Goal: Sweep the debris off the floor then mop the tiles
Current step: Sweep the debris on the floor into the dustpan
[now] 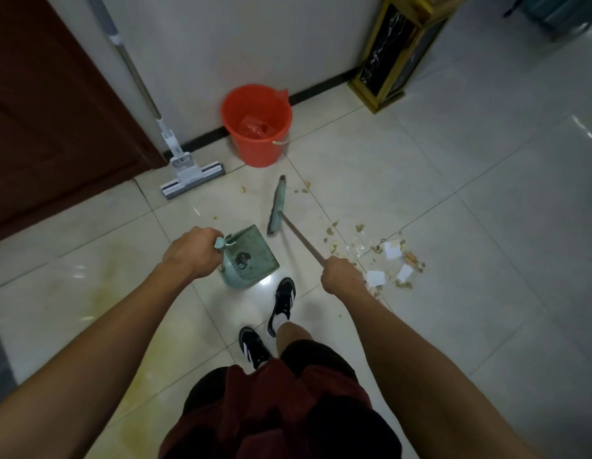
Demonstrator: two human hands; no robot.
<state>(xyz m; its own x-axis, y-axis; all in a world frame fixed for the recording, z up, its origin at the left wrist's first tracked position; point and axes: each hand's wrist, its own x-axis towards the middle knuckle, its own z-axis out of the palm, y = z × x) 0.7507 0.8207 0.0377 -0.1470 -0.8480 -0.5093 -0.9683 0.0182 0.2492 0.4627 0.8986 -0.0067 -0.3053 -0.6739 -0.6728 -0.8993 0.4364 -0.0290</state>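
left hand (192,251) is wrapped tight round the handle of the green dustpan (251,256), which hangs or rests low just ahead of the shoes; whether it touches the tiles i cannot tell. right hand (342,274) is fisted round the brown stick of the broom (278,207), whose green head is out in front on the floor, between the dustpan and the orange bucket (256,127).

the debris (374,256) is the target: crumbs, shell-like bits, a few white paper scraps and what looks like a clear wrapper, scattered on the tiles just to the right of the right hand, with a thinner trail of crumbs up near the broom head. the broom head is well apart from the main pile, so sweeping looks barely under way.

handling, as i judge it: the bits are light and dry and should skate easily on these glossy tiles; the paper and wrapper may flutter or slide under the bristles, so short, low strokes toward the pan. the broom is light and stiff, and the grip partway down the stick gives control. the pan is rigid plastic; its lip wants pressing flat to the floor.

the mop (193,175) leans against the wall by the door, untouched, beside the bucket. yellowish smears on the tiles to the left await it.
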